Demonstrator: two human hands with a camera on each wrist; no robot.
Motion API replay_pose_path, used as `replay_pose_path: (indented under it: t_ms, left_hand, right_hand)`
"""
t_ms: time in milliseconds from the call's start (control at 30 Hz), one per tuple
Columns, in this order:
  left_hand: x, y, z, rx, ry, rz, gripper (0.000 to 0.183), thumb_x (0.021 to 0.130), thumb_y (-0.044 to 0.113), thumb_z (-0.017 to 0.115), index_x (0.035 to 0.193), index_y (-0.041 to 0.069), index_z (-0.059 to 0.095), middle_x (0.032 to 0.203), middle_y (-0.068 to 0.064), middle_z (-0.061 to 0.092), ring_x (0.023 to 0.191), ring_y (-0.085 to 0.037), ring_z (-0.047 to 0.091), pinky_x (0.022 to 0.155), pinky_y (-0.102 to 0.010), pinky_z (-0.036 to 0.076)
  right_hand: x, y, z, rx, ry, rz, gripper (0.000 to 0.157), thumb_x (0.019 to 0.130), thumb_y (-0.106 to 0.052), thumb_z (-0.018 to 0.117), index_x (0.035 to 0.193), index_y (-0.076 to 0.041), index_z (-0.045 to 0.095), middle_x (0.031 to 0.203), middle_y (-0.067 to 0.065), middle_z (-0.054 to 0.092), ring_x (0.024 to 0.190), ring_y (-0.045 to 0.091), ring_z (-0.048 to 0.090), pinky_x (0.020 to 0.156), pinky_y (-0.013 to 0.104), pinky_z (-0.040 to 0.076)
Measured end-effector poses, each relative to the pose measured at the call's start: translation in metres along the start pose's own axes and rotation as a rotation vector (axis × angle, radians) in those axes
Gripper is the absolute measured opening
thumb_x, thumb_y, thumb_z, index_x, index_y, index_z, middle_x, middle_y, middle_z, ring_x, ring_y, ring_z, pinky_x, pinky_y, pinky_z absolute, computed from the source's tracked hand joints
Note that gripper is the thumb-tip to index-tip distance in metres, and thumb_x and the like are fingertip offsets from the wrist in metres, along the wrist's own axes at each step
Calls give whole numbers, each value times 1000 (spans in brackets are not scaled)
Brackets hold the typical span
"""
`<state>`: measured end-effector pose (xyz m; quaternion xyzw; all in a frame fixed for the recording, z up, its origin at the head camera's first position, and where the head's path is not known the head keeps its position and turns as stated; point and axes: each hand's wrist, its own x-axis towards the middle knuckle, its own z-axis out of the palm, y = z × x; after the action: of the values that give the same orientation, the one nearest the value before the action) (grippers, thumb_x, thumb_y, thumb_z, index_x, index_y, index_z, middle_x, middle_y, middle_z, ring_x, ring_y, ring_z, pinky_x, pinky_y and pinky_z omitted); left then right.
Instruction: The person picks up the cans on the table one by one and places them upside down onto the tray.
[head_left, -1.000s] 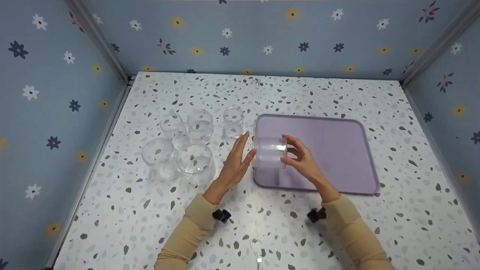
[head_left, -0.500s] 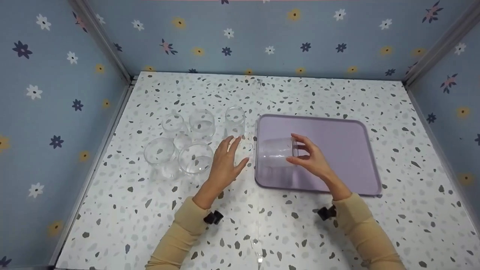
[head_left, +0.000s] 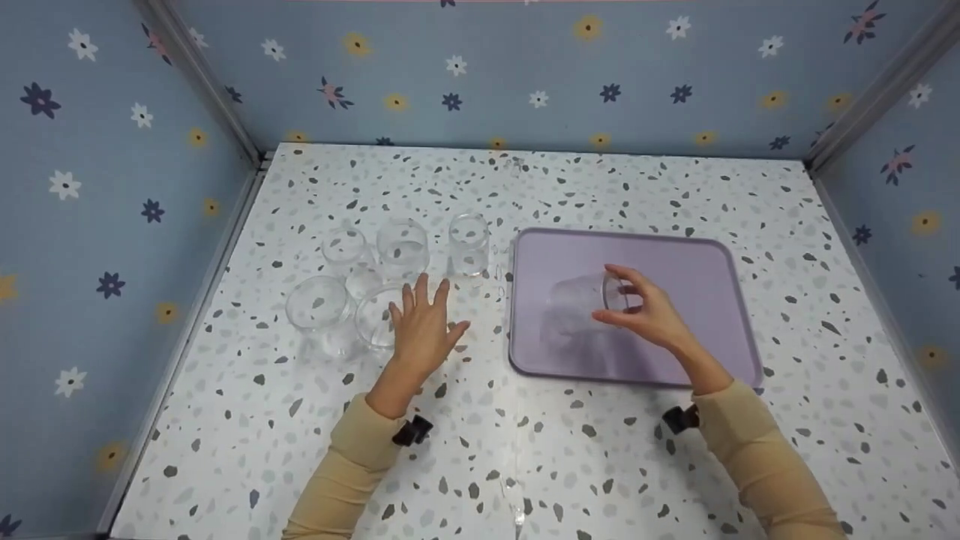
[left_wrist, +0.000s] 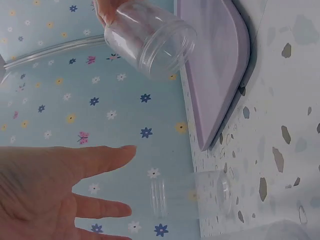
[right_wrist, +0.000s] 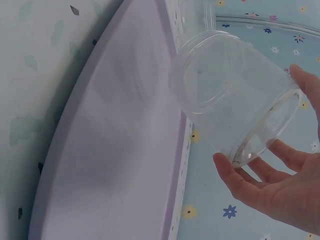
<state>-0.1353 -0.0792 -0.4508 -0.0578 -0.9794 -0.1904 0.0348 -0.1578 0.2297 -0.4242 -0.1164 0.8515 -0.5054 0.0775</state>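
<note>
My right hand (head_left: pixel 649 307) grips a clear plastic jar (head_left: pixel 576 304) by its base end, fingers and thumb spread around the edge. Tilted above the lilac tray (head_left: pixel 697 262), the jar points its threaded mouth left and downward, as the right wrist view (right_wrist: pixel 235 85) confirms for the jar. My left hand (head_left: pixel 421 330) hovers with spread fingers and holds nothing. Below and behind it, partly covered, stands a wide clear jar (head_left: pixel 373 319). A slim clear jar (head_left: pixel 469 244) stands upright between the left hand and the tray's far left corner.
More clear jars stand upright at the left: a front one (head_left: pixel 318 304), a back one (head_left: pixel 343 251) and another back one (head_left: pixel 403 247). Flower-patterned walls (head_left: pixel 510 67) enclose the speckled table (head_left: pixel 450 465) at the back and sides.
The right hand has carried the jar rightward over the tray, tilting its mouth downward. My left hand has moved away from the jar, leftward to the standing jars, its fingers spreading.
</note>
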Motion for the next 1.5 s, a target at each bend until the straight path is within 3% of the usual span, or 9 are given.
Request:
replay_pose_path:
  t_ms: [167,400,567,800,1167,1500]
  left_hand:
    - [2,-7,-3,45,-23,-44,66,77,35,67,131,4,42,134,-26,28,122,-47,22,88,-66,21]
    - [4,-16,-7,60,-75,-120,70,78,37,66,133,4,39,138,-23,24,123,-48,19,84,-71,18]
    - [5,-22,-9,56,-119,-164,69,81,35,63,135,4,35,140,-24,20,123,-49,15,80,-75,17]
    - [6,-27,-10,53,-124,-174,69,81,34,63,135,1,34,140,-24,17,123,-50,14,76,-75,20]
    - [9,-29,-12,63,-170,-223,71,82,33,63,136,1,31,141,-25,15,122,-53,12,74,-75,23]
    - [8,-30,-13,52,-158,-230,69,82,36,62,136,4,33,137,-26,24,122,-51,15,72,-73,28]
  right_hand:
    - [-1,0,-13,-70,2,12,71,71,-6,73,131,4,37,131,23,37,107,37,43,79,45,45]
    - [8,28,-33,-201,0,16,78,70,-22,76,133,0,36,132,20,39,107,40,42,81,48,41]
    - [11,35,-45,-269,6,16,80,69,-29,76,133,0,36,131,20,40,107,42,42,80,49,41]
    - [14,36,-61,-329,16,53,83,69,-34,75,134,-1,35,132,20,38,109,43,40,87,52,36]
    - [21,39,-88,-430,39,69,82,71,-32,74,131,7,34,129,28,37,111,45,38,89,53,35]
    - [28,43,-108,-513,63,144,80,72,-34,73,131,4,36,128,29,36,115,44,33,92,56,27]
